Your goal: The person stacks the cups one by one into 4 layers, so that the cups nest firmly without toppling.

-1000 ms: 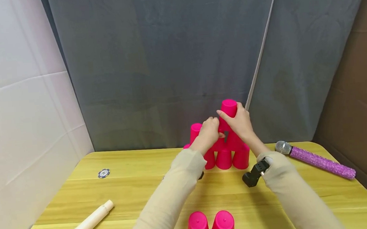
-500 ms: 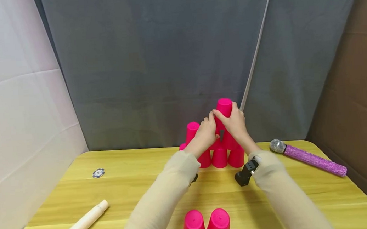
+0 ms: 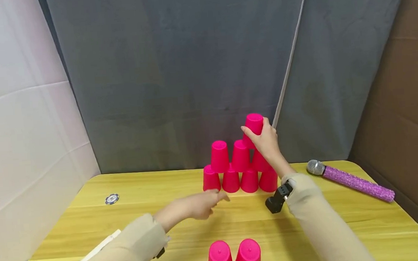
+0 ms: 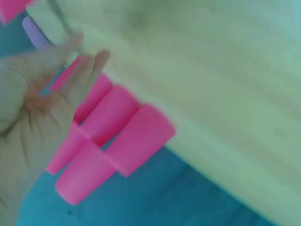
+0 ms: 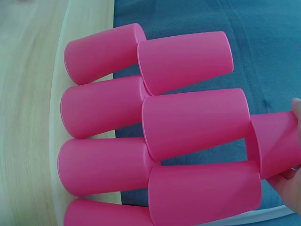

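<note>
Head view: pyramid of upside-down pink cups at the bench's far edge, four in the bottom row, three above. Right hand pinches the top cup, third row begun. Left hand hovers mid-bench, fingers loose, holding nothing. Two spare cups wait at the near edge; stack looks unfinished.

Left wrist view: blurred; palm spread.

Right wrist view: fingertips grip the top cup.
</note>
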